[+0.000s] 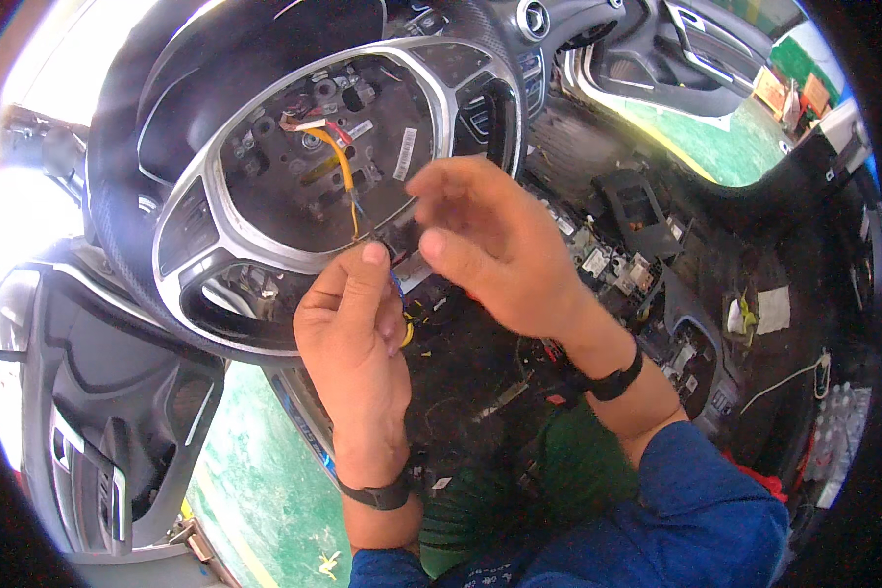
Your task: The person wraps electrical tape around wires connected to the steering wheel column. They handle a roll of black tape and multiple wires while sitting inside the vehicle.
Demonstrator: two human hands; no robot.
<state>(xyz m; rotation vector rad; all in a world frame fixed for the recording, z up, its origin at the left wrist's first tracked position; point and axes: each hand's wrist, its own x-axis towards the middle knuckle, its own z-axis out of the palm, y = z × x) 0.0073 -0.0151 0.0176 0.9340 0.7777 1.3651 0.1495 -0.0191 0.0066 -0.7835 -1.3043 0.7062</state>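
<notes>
In front of me is a steering wheel [175, 257] with its centre cover off, so the dark hub [265, 201] and its metal parts show. A yellow-sleeved wire harness [347, 174] comes out of the hub and hangs toward me. At its lower end, my left hand [351, 338] pinches the thin wires between thumb and fingers, just over the wheel's lower rim. Close by on the right, my right hand [510, 257] is open, its thumb and curved fingers apart with nothing visible between them. Blue and yellow wires show behind my left fingers.
An open car door [108, 412] stands at the left, another door [671, 64] at the far right. The stripped centre console [622, 260] has exposed parts and connectors. A white cable [789, 380] and a beige paper piece [773, 310] lie on the dark car floor.
</notes>
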